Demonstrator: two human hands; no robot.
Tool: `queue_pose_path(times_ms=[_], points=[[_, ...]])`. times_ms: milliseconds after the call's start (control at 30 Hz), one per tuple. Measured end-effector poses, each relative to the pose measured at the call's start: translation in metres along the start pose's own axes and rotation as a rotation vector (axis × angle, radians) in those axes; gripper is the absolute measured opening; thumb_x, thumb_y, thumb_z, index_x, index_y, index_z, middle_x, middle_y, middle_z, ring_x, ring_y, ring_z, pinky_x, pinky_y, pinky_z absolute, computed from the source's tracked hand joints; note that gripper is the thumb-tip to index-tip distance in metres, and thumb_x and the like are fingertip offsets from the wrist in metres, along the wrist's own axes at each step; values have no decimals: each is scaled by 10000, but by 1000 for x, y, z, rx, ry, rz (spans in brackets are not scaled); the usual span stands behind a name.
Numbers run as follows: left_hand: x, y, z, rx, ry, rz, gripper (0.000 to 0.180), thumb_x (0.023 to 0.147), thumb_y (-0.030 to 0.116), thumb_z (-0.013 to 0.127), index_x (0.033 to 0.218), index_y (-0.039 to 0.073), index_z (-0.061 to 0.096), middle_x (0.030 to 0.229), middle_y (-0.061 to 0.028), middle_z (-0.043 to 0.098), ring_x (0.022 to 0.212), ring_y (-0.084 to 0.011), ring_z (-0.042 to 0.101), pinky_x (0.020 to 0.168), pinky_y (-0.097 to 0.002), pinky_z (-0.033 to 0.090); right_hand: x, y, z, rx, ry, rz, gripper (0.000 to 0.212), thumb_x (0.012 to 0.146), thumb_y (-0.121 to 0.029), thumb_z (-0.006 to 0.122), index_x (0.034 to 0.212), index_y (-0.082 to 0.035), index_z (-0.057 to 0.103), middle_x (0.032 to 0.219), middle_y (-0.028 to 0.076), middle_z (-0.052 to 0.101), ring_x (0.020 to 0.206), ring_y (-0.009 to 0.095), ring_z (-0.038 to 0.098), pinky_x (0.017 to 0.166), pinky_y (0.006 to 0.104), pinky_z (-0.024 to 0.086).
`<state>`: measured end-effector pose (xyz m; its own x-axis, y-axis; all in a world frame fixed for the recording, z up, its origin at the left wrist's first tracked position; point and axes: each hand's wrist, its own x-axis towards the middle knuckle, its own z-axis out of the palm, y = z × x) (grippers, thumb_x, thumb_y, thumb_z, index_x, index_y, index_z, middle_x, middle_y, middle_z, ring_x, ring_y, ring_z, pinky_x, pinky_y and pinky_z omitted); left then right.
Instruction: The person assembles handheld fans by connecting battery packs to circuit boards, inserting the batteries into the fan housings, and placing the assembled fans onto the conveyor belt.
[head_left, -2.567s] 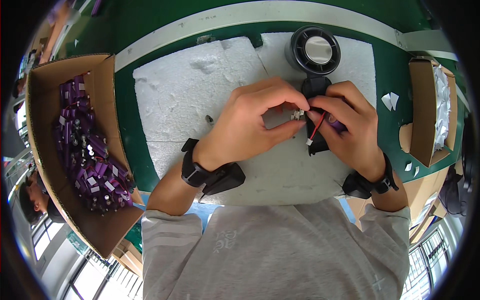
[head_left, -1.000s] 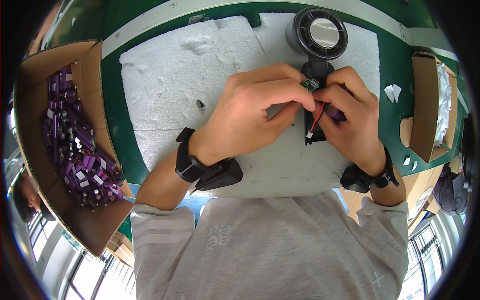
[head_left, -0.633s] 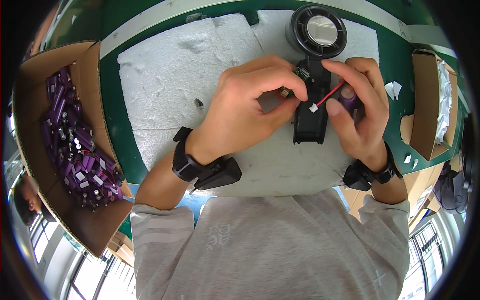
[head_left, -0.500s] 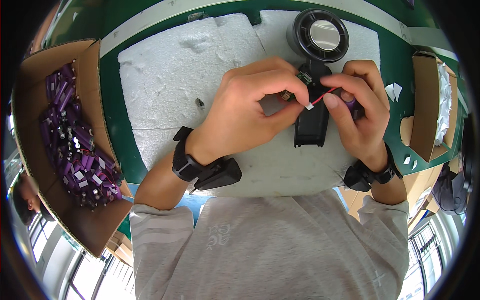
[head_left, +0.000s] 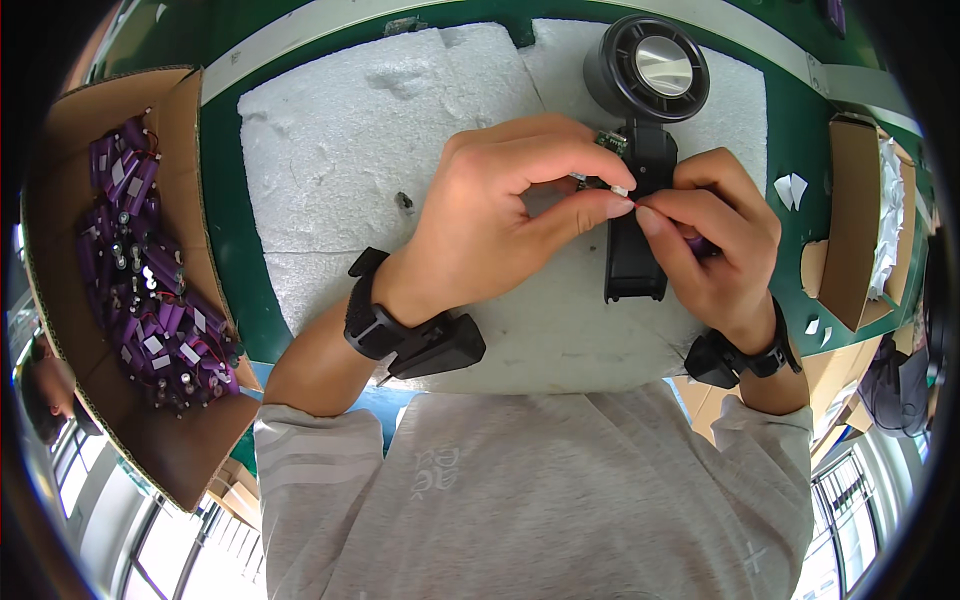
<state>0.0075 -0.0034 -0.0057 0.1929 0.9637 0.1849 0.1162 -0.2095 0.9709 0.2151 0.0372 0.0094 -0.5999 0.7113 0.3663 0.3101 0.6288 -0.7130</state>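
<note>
Purple cell [head_left: 702, 245] mostly hidden behind right fingers [head_left: 692, 208]

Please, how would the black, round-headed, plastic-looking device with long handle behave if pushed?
The black device would probably pivot rather than roll, because its long handle lies along the white foam slab. It may feel top-heavy, since its round head looks bulkier.

Below your left hand's [head_left: 515, 205] grip, pale lettering [head_left: 436, 473] stands on the front of your grey shirt [head_left: 560, 480]; lower and to the right, the shirt bears a small cross-shaped mark [head_left: 755, 554]. Well left of the grip, white labels [head_left: 153, 345] sit on purple cells [head_left: 162, 262], any print too small to read.
</note>
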Motion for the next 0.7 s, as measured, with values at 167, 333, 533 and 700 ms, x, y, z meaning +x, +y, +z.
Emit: queue_pose_path(times_ms=[167, 333, 533, 700], points=[[0, 2, 0, 24, -15, 16, 206, 765, -75, 744, 948, -6, 679, 919, -96, 655, 840, -157, 653, 723, -260, 567, -2, -1, 2, -35, -56, 25, 97, 756, 39, 710, 840, 21, 666, 836, 89, 546, 650, 167, 530, 534, 265, 413], [0, 0, 0, 44, -22, 14, 204, 766, -85, 740, 945, -9, 680, 934, -101, 655, 843, -157, 658, 740, -259, 572, 0, 0, 5, -30, -9, 24, 116, 738, 17, 746, 825, -15, 675, 794, 60, 554, 544, 146, 506, 459, 264, 384], [0, -2, -2, 57, -26, 7, 209, 759, -85, 748, 945, -14, 681, 942, -103, 656, 843, -159, 666, 741, -256, 575, -1, 0, 5, 20, -11, 70, 122, 755, 43, 716, 861, 8, 668, 810, 82, 558, 620, 171, 532, 517, 261, 410], [-1, -1, 0, 48, -16, 5, 216, 751, -87, 752, 942, -12, 686, 938, -104, 656, 832, -155, 665, 732, -257, 575, 1, 1, 5, 33, 13, 59, 131, 744, 42, 730, 843, -11, 663, 774, 65, 564, 568, 165, 528, 481, 273, 405]])
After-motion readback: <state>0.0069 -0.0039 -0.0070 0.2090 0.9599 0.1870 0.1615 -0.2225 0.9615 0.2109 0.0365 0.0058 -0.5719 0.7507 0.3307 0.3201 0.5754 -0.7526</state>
